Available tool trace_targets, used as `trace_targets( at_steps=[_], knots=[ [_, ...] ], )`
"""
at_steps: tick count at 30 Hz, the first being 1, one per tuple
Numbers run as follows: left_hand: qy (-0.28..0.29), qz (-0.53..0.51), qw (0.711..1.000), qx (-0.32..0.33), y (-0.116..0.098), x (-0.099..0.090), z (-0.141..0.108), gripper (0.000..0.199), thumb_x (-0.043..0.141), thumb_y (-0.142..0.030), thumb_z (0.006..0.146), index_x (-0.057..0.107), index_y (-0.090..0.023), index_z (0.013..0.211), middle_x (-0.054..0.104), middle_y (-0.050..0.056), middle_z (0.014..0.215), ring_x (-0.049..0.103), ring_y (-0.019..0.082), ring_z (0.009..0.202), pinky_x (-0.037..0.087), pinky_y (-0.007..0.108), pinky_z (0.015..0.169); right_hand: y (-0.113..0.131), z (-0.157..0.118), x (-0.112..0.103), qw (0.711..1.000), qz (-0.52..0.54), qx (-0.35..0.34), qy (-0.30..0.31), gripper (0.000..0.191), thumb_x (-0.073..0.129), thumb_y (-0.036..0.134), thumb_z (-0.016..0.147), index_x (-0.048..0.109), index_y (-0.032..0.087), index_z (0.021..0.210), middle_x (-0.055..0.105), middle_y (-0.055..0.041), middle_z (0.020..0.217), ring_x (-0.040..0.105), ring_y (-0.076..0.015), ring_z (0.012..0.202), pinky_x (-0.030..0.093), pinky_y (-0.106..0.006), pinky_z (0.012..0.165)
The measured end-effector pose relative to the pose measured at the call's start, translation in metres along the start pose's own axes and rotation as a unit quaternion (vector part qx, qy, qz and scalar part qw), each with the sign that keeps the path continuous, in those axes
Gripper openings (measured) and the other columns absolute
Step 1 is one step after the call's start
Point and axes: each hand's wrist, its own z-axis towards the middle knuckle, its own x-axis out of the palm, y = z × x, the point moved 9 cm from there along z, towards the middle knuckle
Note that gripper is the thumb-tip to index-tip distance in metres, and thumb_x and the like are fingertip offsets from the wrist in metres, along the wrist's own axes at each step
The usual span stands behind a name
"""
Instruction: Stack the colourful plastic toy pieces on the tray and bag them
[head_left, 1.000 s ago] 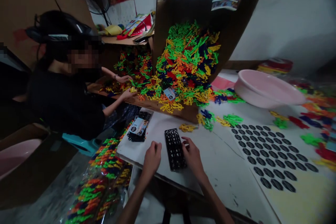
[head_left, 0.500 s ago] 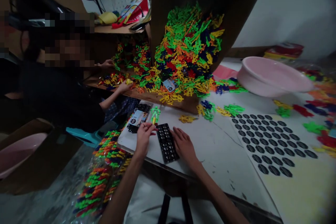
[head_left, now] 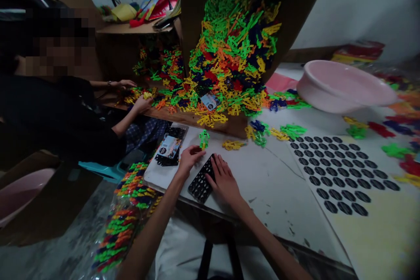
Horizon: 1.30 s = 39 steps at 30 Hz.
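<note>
A black perforated sheet (head_left: 201, 183) lies slanted near the front edge of the white table (head_left: 262, 183). My right hand (head_left: 223, 178) rests on its right side, fingers stretched out. Just beyond the sheet's upper left, my left hand (head_left: 190, 159) has its fingertips together at the foot of a green figure (head_left: 204, 138); what they pinch, if anything, is too small to make out. Left of that hand lies a stack of black sheets (head_left: 166, 160) with a printed card (head_left: 169, 146) on it. A yellow figure (head_left: 232, 145) lies beyond my right hand.
A large box spills a colourful heap of figures (head_left: 229, 70) at the table's back. A pink basin (head_left: 344, 87) and rows of black stickers (head_left: 337, 162) are at the right. Another person (head_left: 65, 118) sits at the left, hands among figures. Bagged figures (head_left: 118, 227) are below.
The black sheet has turned and shifted left, its top now leaning right. My right hand has moved onto it. The green figure and my left hand are farther right, and the yellow piece there no longer shows.
</note>
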Motion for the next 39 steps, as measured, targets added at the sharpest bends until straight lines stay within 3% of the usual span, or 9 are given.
trace_targets(
  at_steps=[3, 8, 13, 18, 22, 26, 30, 33, 39],
  knots=[
    [0.039, 0.011, 0.999, 0.020, -0.002, 0.012, 0.011, 0.041, 0.085, -0.041, 0.060, 0.071, -0.015, 0.088, 0.075, 0.007, 0.087, 0.067, 0.018, 0.074, 0.052, 0.028, 0.068, 0.000, -0.002, -0.002, 1.000, 0.007, -0.027, 0.009, 0.061, 0.039, 0.045, 0.102, 0.033, 0.016, 0.155, 0.030, -0.0135, 0.162, 0.024, -0.0269, 0.151, 0.032, -0.048, 0.120],
    [0.059, 0.062, 0.991, 0.100, -0.016, 0.025, 0.012, 0.029, 0.081, -0.036, 0.065, 0.068, -0.016, 0.082, 0.074, 0.005, 0.085, 0.068, 0.019, 0.081, 0.053, 0.031, 0.081, -0.002, -0.007, -0.016, 1.000, 0.010, -0.002, -0.011, 0.053, 0.047, 0.044, 0.100, 0.047, 0.025, 0.149, 0.046, -0.0137, 0.147, 0.035, -0.0313, 0.140, 0.033, -0.053, 0.118],
    [0.082, 0.048, 0.991, 0.098, -0.008, 0.031, 0.009, 0.026, 0.079, -0.032, 0.067, 0.066, -0.017, 0.083, 0.074, 0.003, 0.084, 0.069, 0.019, 0.083, 0.054, 0.031, 0.083, 0.001, -0.007, -0.020, 0.999, 0.034, -0.009, -0.011, 0.054, 0.047, 0.043, 0.100, 0.045, 0.024, 0.150, 0.046, -0.0135, 0.146, 0.035, -0.0305, 0.139, 0.041, -0.049, 0.115],
    [0.058, 0.023, 0.994, 0.091, -0.003, 0.029, 0.005, 0.032, 0.077, -0.030, 0.072, 0.068, -0.018, 0.100, 0.075, 0.006, 0.097, 0.070, 0.020, 0.092, 0.054, 0.033, 0.091, 0.003, -0.008, -0.022, 0.999, 0.039, -0.016, -0.005, 0.054, 0.047, 0.042, 0.100, 0.043, 0.024, 0.151, 0.046, -0.0131, 0.145, 0.036, -0.0305, 0.139, 0.043, -0.048, 0.114],
    [0.064, 0.079, 0.988, 0.112, -0.011, 0.032, -0.001, 0.023, 0.075, -0.031, 0.077, 0.069, -0.018, 0.094, 0.075, 0.005, 0.094, 0.069, 0.019, 0.090, 0.053, 0.030, 0.087, 0.004, -0.008, -0.022, 0.999, 0.042, -0.011, 0.005, 0.056, 0.047, 0.042, 0.100, 0.040, 0.024, 0.153, 0.045, -0.0135, 0.148, 0.036, -0.0312, 0.140, 0.044, -0.049, 0.114],
    [0.043, 0.194, 0.969, 0.144, -0.021, 0.025, -0.004, 0.019, 0.074, -0.033, 0.079, 0.072, -0.018, 0.090, 0.074, 0.005, 0.092, 0.067, 0.020, 0.087, 0.051, 0.029, 0.083, 0.005, -0.009, -0.022, 0.999, 0.037, -0.010, 0.008, 0.056, 0.047, 0.043, 0.100, 0.042, 0.022, 0.151, 0.046, -0.0136, 0.148, 0.036, -0.0311, 0.140, 0.042, -0.049, 0.115],
    [0.090, 0.265, 0.942, 0.185, -0.028, 0.030, -0.012, 0.018, 0.066, -0.036, 0.087, 0.073, -0.019, 0.088, 0.072, 0.004, 0.088, 0.064, 0.018, 0.081, 0.048, 0.026, 0.076, 0.006, -0.010, -0.023, 0.999, 0.037, -0.008, 0.007, 0.055, 0.048, 0.041, 0.100, 0.044, 0.020, 0.150, 0.046, -0.0136, 0.147, 0.035, -0.0311, 0.140, 0.043, -0.047, 0.115],
    [0.091, 0.309, 0.926, 0.195, -0.029, 0.031, -0.016, 0.019, 0.063, -0.036, 0.090, 0.073, -0.020, 0.085, 0.070, 0.003, 0.083, 0.062, 0.017, 0.078, 0.046, 0.026, 0.074, 0.005, -0.010, -0.024, 0.999, 0.040, -0.005, 0.007, 0.054, 0.049, 0.040, 0.099, 0.044, 0.021, 0.150, 0.046, -0.0133, 0.148, 0.036, -0.0310, 0.141, 0.044, -0.048, 0.115],
    [0.099, 0.375, 0.897, 0.214, -0.028, 0.038, -0.010, 0.017, 0.061, -0.034, 0.092, 0.072, -0.021, 0.095, 0.071, 0.006, 0.099, 0.059, 0.023, 0.099, 0.044, 0.034, 0.089, 0.010, -0.010, -0.025, 0.999, 0.048, 0.000, 0.010, 0.055, 0.052, 0.036, 0.098, 0.043, 0.021, 0.151, 0.046, -0.0140, 0.148, 0.036, -0.0319, 0.141, 0.044, -0.050, 0.114]
  ],
)
